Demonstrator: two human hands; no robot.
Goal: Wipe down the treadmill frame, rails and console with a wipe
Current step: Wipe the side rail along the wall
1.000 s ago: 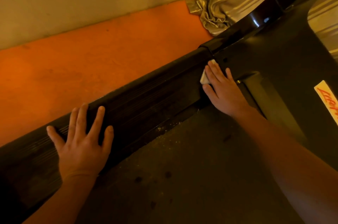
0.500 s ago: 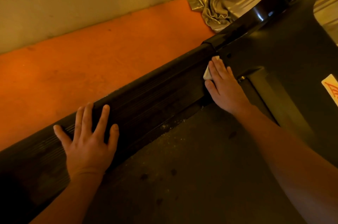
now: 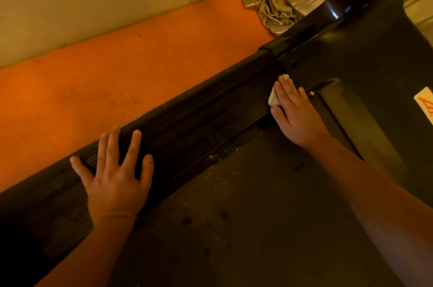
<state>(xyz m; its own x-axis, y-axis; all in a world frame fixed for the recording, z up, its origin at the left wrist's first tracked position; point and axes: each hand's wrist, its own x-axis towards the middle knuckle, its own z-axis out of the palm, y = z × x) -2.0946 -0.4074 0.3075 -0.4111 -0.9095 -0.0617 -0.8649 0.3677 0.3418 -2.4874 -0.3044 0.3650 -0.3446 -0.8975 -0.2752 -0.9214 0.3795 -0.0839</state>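
Right hand (image 3: pixel 297 113), fingers straight, pins the seemingly soft, light wipe (image 3: pixel 273 98) flat against the rail (image 3: pixel 199 118); left hand (image 3: pixel 114 176) rests splayed.

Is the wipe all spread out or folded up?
Folded: the wipe shows as a small thick pad under the right hand.

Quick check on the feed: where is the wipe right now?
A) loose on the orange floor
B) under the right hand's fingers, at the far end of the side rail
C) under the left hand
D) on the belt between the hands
B: the white wipe peeks out from beneath the right hand, whose straight fingers press it down; the left hand lies flat on the bare side rail.
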